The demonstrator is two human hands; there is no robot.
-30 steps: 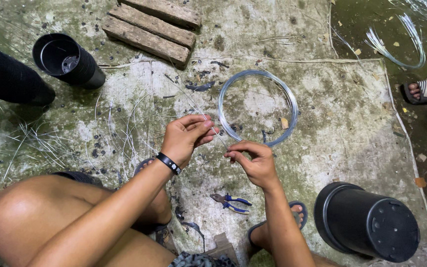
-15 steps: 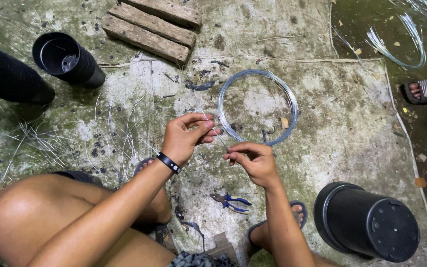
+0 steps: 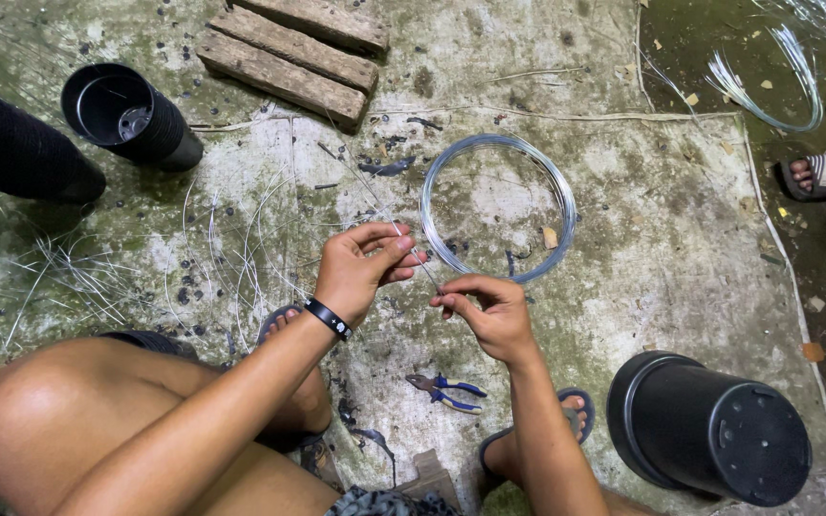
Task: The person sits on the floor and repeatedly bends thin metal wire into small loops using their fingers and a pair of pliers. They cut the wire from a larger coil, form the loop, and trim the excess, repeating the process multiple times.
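Concrete floor (image 3: pixel 681 239), mossy and stained. Black pot (image 3: pixel 709 430) on its side at lower right; a second pot (image 3: pixel 131 115) at upper left beside wooden planks (image 3: pixel 289 53). Wire coil (image 3: pixel 499 205) flat on the floor, just beyond the hands. Left hand (image 3: pixel 360 268) and right hand (image 3: pixel 489 311), each pinched shut on a thin wire (image 3: pixel 423 263) stretched between them. Pliers (image 3: pixel 446 392) lie below the hands.
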